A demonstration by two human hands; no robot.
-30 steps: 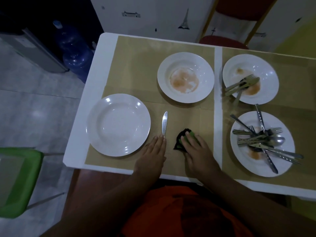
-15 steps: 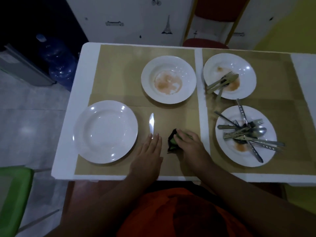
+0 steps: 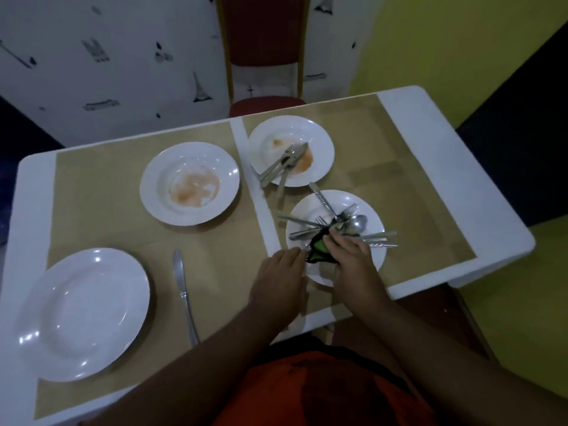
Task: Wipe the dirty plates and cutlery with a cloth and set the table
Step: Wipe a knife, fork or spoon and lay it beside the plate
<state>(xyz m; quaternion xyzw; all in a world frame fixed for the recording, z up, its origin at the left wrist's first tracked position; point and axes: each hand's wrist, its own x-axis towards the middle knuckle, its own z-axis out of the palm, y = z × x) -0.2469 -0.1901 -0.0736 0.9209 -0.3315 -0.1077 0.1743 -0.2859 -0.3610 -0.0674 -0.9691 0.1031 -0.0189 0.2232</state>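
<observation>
My right hand grips a dark green cloth over the near right plate, which carries a pile of several forks, spoons and knives. My left hand lies flat with straight fingers at that plate's left rim, next to the cloth. A clean white plate sits at the near left with a knife to its right. A stained plate lies in the middle. Another stained plate at the back holds cutlery.
The white table is covered with tan mats. A red chair stands at the far side against a patterned wall. A yellow wall is to the right. My orange shirt fills the bottom.
Both hands moved right from beside the knife to the plate piled with cutlery, my right hand carrying the cloth. The camera swung right and nearer.
</observation>
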